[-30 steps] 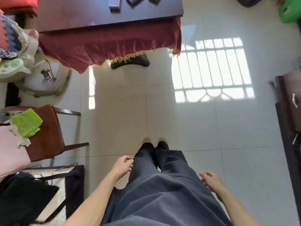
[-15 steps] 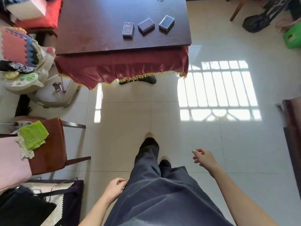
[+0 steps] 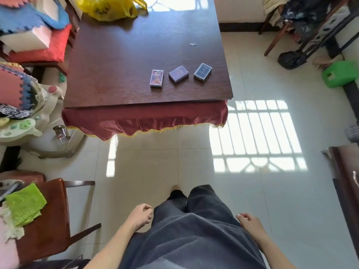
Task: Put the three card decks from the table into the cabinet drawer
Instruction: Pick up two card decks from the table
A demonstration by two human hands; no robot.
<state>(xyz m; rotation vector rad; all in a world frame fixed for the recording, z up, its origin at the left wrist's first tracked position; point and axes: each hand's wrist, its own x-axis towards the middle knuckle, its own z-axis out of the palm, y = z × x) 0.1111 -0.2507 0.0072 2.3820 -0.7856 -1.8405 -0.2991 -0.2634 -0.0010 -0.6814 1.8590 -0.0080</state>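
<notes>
Three card decks lie in a row near the front right of a dark wooden table (image 3: pixel 120 61): a purple-and-orange deck (image 3: pixel 156 78) on the left, a violet deck (image 3: pixel 178 74) in the middle, a dark blue deck (image 3: pixel 202 72) on the right. My left hand (image 3: pixel 140 215) hangs beside my left thigh, fingers loosely curled, holding nothing. By my right thigh, my right hand (image 3: pixel 249 223) is also loosely curled and holds nothing. Both hands are far below the table, over the tiled floor. A dark cabinet (image 3: pixel 347 183) with a metal handle shows at the right edge.
A red fringed cloth (image 3: pixel 143 121) hangs under the tabletop. A brown chair (image 3: pixel 48 216) with a green cloth stands at the left. A yellow bag (image 3: pixel 106 7) sits at the table's far end. A green stool (image 3: pixel 339 75) and chairs stand at the far right.
The view has tilted up and the table has come closer, so all three decks now show. My arms swung while walking; the right hand dropped back, the left came forward.
</notes>
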